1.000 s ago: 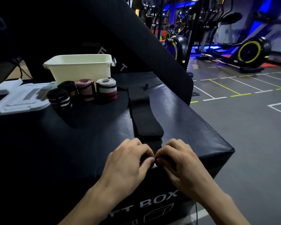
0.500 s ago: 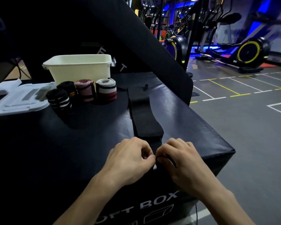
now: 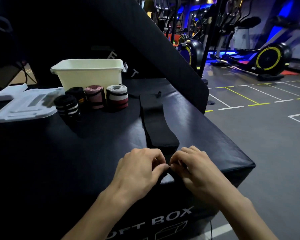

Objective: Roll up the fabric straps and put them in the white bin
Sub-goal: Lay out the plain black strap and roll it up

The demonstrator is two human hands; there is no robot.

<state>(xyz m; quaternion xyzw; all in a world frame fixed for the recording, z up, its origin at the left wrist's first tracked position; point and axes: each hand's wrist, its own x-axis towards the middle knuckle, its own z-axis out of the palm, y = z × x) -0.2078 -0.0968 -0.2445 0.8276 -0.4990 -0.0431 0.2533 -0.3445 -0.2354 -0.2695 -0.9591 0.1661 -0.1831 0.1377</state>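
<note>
Your curled left hand (image 3: pixel 139 168) and right hand (image 3: pixel 194 168) covered the near end of the long black fabric strap (image 3: pixel 156 125), so how far it was rolled could not be told. Both your forearms ran off the bottom edge. The lettering on the black padded box (image 3: pixel 215 135) was cut off there too. The white rectangular plastic bin (image 3: pixel 88 75) hid its inside behind its wall.
</note>
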